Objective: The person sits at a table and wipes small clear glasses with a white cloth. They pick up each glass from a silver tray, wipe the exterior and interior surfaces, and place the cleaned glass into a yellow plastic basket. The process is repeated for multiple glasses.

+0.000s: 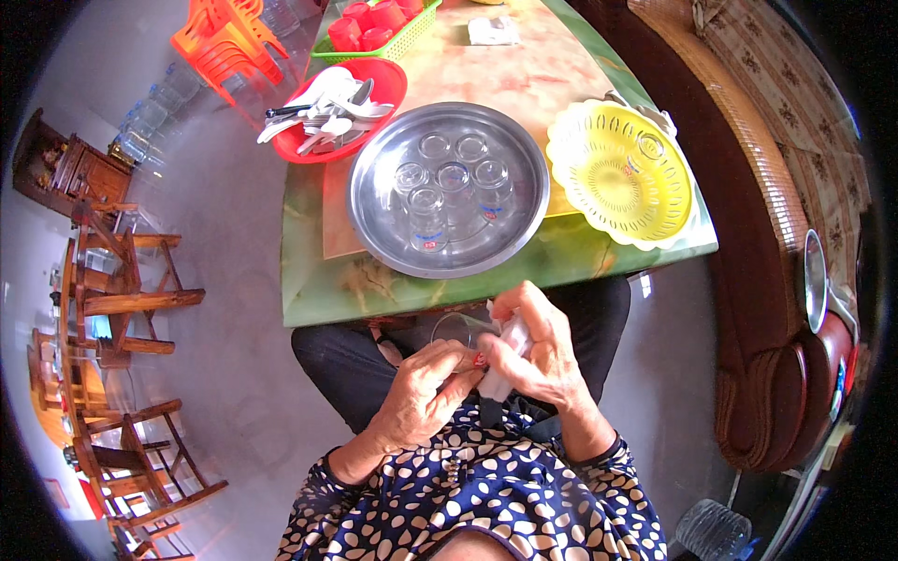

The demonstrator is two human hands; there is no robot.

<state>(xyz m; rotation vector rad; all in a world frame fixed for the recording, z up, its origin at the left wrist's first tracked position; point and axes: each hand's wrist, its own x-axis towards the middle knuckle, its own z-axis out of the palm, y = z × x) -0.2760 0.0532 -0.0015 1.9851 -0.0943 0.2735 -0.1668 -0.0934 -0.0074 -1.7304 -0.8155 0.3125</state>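
Observation:
Over my lap, my left hand [432,388] is closed around a clear drinking glass [453,327], whose rounded end shows beyond the fingers. Closed on a crumpled white cloth [514,342], my right hand [543,351] presses it against the side of the glass. A small red mark on the glass shows between both hands. In front of them, a round steel tray [374,229] on the table bears several clear glasses [453,178]. To its right, a yellow openwork plastic basket [613,220] holds one clear glass [649,146].
A red basin [391,79] of white spoons and other utensils stands left of the tray. Behind it is a green basket [412,37] of red cups. A white packet [493,31] lies farther back. Wooden chairs [140,299] stand at left, a brown sofa [748,234] at right.

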